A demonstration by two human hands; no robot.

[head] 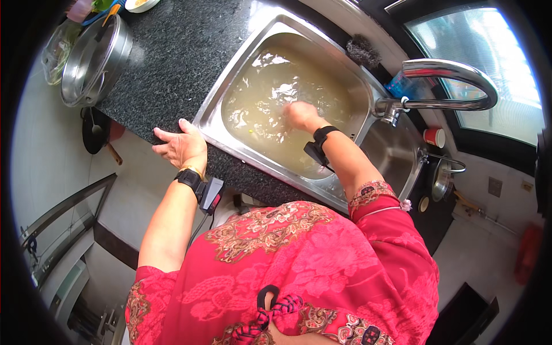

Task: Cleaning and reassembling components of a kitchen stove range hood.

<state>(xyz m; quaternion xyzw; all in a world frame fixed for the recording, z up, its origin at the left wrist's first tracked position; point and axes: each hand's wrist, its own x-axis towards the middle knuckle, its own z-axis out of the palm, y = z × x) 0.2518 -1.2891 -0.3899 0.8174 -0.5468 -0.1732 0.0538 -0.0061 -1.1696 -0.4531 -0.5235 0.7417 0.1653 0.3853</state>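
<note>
My right hand is at the surface of cloudy, yellowish water in the large basin of a stainless steel sink. Its fingers are blurred and partly under the water, so whether they hold anything is hidden. Ripples and bright reflections surround it, and a small yellow-green scrap floats nearby. My left hand rests at the edge of the black speckled stone counter, beside the sink's near left corner. Its fingers are spread and nothing is in them.
A chrome faucet swings over the smaller basin. Steel wool lies behind the sink. Metal pots and a plastic bag of greens stand at the left counter end, above a hanging black pan. A paper cup sits right.
</note>
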